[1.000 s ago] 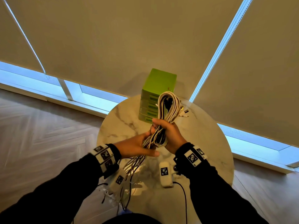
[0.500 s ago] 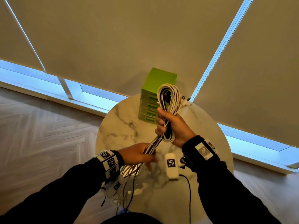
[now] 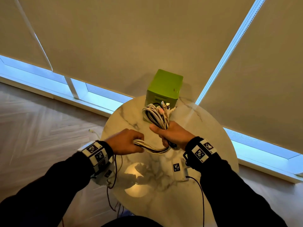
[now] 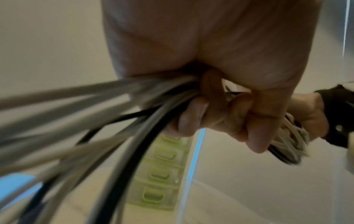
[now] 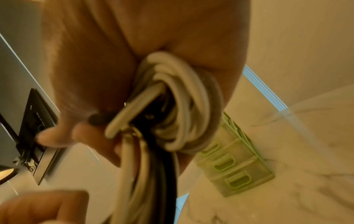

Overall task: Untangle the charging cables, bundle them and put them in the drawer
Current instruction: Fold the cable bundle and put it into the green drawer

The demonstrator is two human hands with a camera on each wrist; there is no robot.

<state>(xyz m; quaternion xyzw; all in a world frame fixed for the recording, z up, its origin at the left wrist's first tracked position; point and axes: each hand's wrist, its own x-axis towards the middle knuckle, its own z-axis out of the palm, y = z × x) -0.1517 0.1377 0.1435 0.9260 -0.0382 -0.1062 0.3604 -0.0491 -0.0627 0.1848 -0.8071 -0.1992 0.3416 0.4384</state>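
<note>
Both hands hold one bunch of white and black charging cables (image 3: pixel 155 117) above the round white marble table (image 3: pixel 211 128).

The right hand (image 3: pixel 172 135) is fisted around the looped coil, its plug ends fanning toward 12 o'clock in front of the lime-green plastic drawer box (image 3: pixel 165 84). The left hand (image 3: pixel 124 141), at 9 o'clock from the right, has its fingers (image 4: pixel 193 115) curled tight around the loose cable tails, which sag between the two fists. The drawer fronts look pushed in.

Left hand (image 4: pixel 220 97) clutches blurred cables (image 4: pixel 114 109) (white, one black) above green drawers (image 4: pixel 161 178).
</note>
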